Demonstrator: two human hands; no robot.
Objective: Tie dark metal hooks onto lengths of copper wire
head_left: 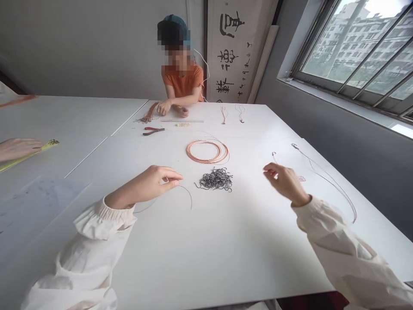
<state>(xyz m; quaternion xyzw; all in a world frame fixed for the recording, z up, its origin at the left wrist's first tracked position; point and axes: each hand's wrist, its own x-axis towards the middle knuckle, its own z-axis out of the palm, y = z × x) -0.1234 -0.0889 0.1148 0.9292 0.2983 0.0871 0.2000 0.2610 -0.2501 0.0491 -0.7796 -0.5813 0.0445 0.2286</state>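
My left hand (151, 183) hovers just above the white table (226, 241), its fingertips pinched on a thin copper wire piece (189, 196) that curves down to the right. My right hand (284, 181) is raised to the right, fingers closed on a thin silvery wire (325, 174) that loops out toward the table's right edge. Between both hands lies a pile of small dark metal hooks (215, 179). Behind it rests a coil of copper wire (207, 151).
A person in an orange shirt (182, 82) sits at the far edge with hands on copper strands (149, 115). Red-handled pliers (153, 131), a ruler (182, 121) and small wire pieces (223, 114) lie nearby. Another person's hand (16, 148) holds a green strip at left.
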